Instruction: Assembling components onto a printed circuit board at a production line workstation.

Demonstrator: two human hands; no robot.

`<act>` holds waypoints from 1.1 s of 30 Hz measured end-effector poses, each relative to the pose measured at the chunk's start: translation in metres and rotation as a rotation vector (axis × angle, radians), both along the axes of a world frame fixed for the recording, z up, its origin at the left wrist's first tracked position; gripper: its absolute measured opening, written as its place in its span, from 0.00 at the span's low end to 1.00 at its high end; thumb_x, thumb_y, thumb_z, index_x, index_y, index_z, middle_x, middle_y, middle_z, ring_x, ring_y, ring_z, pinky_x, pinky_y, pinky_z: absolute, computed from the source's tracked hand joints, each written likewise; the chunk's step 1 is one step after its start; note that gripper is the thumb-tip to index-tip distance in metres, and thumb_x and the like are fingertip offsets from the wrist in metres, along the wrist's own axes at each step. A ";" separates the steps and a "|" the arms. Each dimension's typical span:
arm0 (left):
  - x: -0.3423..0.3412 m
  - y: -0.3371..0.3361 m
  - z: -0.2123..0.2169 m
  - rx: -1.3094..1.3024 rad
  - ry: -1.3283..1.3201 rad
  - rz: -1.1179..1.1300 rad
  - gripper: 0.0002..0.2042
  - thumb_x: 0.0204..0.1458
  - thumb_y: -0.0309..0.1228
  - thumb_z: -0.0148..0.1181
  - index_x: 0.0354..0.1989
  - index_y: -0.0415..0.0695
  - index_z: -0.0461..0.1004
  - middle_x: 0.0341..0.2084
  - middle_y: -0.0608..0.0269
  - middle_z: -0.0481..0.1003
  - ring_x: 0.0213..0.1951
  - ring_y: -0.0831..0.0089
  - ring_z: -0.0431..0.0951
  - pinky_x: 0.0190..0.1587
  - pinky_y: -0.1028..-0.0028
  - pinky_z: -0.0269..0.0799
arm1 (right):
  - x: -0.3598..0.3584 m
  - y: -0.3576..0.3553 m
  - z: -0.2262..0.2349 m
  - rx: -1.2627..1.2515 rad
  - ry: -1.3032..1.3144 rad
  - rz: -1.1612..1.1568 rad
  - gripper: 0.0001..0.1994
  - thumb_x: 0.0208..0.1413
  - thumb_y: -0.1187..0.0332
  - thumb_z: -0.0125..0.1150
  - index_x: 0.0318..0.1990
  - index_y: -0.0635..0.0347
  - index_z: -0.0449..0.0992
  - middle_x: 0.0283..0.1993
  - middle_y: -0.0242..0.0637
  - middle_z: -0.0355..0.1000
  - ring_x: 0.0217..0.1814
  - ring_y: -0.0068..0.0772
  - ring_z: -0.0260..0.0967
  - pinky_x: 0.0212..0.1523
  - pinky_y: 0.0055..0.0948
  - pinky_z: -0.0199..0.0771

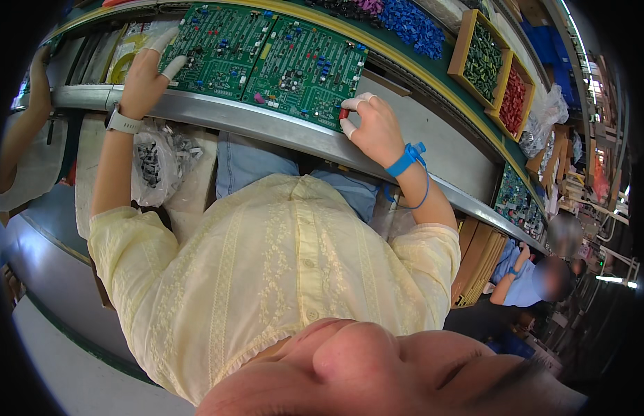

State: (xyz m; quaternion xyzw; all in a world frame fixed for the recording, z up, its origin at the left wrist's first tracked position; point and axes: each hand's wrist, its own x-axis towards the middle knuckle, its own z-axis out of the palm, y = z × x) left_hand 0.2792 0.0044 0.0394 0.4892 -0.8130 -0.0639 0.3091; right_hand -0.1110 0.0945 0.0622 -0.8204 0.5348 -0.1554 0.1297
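Two green circuit boards lie side by side on the conveyor: the left board [218, 41] and the right board [305, 69]. My left hand [147, 73], with white finger cots and a white wrist watch, rests its fingers on the left board's near-left edge. My right hand [372, 128], wearing a blue wrist strap with a coiled cord, pinches a small red component [343, 113] at the near-right corner of the right board.
A metal rail [266, 125] runs along the bench front. A clear bag of dark parts [159, 163] hangs below it. Wooden bins hold green parts [483, 59] and red parts [514, 100]; blue parts [412, 28] lie behind. Another person [537, 277] sits at the right, and a further arm [27, 118] at the left.
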 end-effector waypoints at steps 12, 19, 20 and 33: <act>0.018 -0.006 -0.026 0.191 -0.091 0.234 0.25 0.51 0.41 0.51 0.56 0.42 0.58 0.44 0.43 0.68 0.47 0.48 0.67 0.48 0.62 0.62 | -0.014 -0.014 0.004 0.008 -0.086 -0.039 0.15 0.39 0.68 0.61 0.38 0.62 0.73 0.30 0.42 0.69 0.36 0.41 0.66 0.39 0.37 0.65; 0.005 -0.001 -0.009 0.414 -0.124 0.305 0.27 0.52 0.44 0.49 0.56 0.41 0.57 0.47 0.42 0.66 0.49 0.47 0.66 0.49 0.62 0.61 | -0.237 -0.124 0.043 0.013 0.327 -0.881 0.18 0.45 0.58 0.59 0.42 0.59 0.74 0.42 0.46 0.71 0.47 0.48 0.67 0.47 0.39 0.67; 0.005 -0.003 -0.012 0.396 -0.118 0.288 0.27 0.52 0.44 0.49 0.56 0.41 0.57 0.47 0.42 0.66 0.49 0.47 0.66 0.49 0.62 0.61 | -0.269 -0.134 0.034 0.123 0.317 -0.898 0.21 0.46 0.57 0.58 0.46 0.59 0.72 0.47 0.47 0.69 0.51 0.47 0.65 0.50 0.38 0.64; -0.063 -0.022 0.052 -0.057 -0.142 -0.006 0.24 0.49 0.36 0.55 0.53 0.40 0.62 0.49 0.45 0.65 0.51 0.52 0.64 0.53 0.64 0.58 | -0.297 -0.163 0.005 -0.017 -0.052 -0.839 0.15 0.48 0.67 0.57 0.44 0.59 0.73 0.44 0.47 0.71 0.46 0.44 0.68 0.46 0.36 0.67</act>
